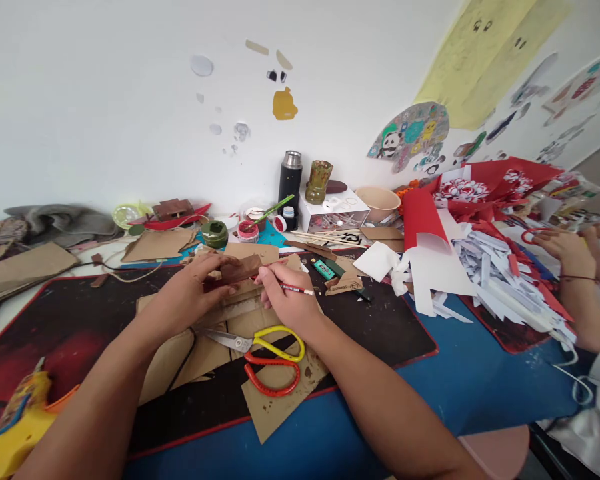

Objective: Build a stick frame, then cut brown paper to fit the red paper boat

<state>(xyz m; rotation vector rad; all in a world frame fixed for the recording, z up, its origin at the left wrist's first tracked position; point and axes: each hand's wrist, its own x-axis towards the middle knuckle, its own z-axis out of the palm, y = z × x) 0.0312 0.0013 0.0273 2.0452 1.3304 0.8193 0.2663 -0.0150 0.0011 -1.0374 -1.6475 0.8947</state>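
Note:
My left hand [193,293] pinches a small brown-painted piece of cardboard [242,269] over the middle of the desk mat. In my right hand [293,300] is a thin red pencil [296,289], its front end pointing at the cardboard piece; whether the tip touches it I cannot tell. Just below both hands lie scissors [240,343] with one yellow and one red handle, partly open. They rest on brown cardboard sheets [215,357], and a paint-spotted cardboard scrap [273,407] sits under the handles.
A yellow glue gun [23,417] lies at lower left. Behind the mat stand a black thermos [291,180], an open green paint jar [215,235] and a white box [330,217]. At right are white paper strips [495,273] and another person's hand [563,247] on red-handled scissors.

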